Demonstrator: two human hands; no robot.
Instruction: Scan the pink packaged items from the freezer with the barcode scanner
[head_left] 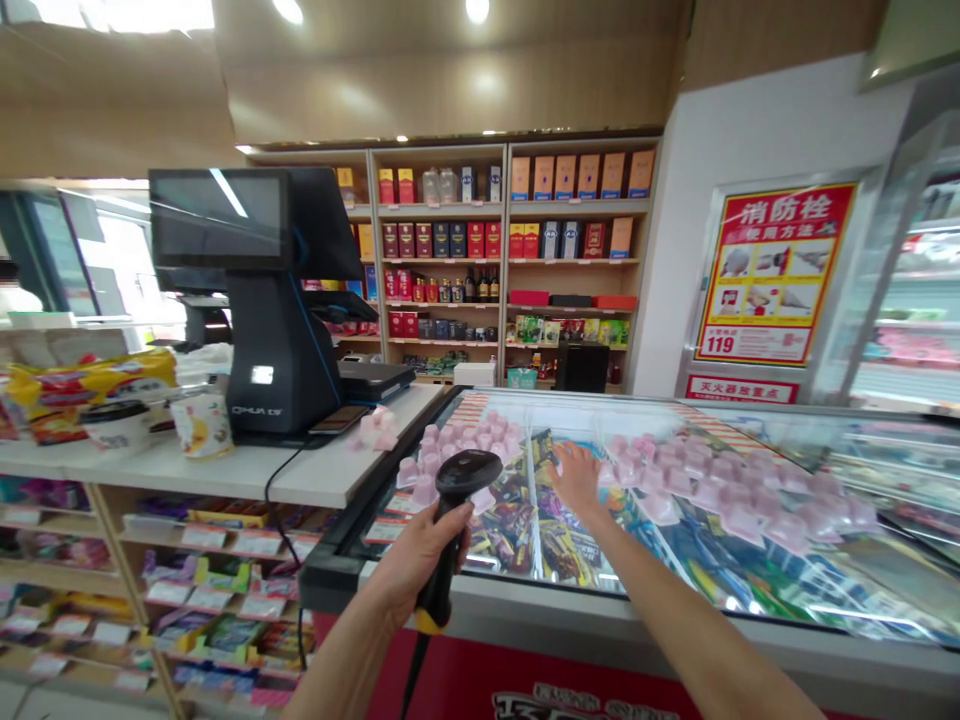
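Note:
My left hand (420,555) is wrapped round the handle of a black barcode scanner (468,472), its head tilted up and its cord hanging down. Farther forward, my right hand (576,478) is stretched over the glass lid (559,590) of a chest freezer, fingers apart and nothing visible in them. Just right of it, many translucent pink plastic cups (697,470) lie spread on the glass. Another group of pink cups (480,432) lies to the left, partly behind the scanner. Wrapped ice creams (502,540) show through the lid.
To the left, a white counter (315,475) carries a cash register (262,350), a patterned paper cup (201,425) and yellow snack packs (97,385). A black cable (271,490) hangs over its edge. Shelves of boxed goods (450,240) stand behind the freezer.

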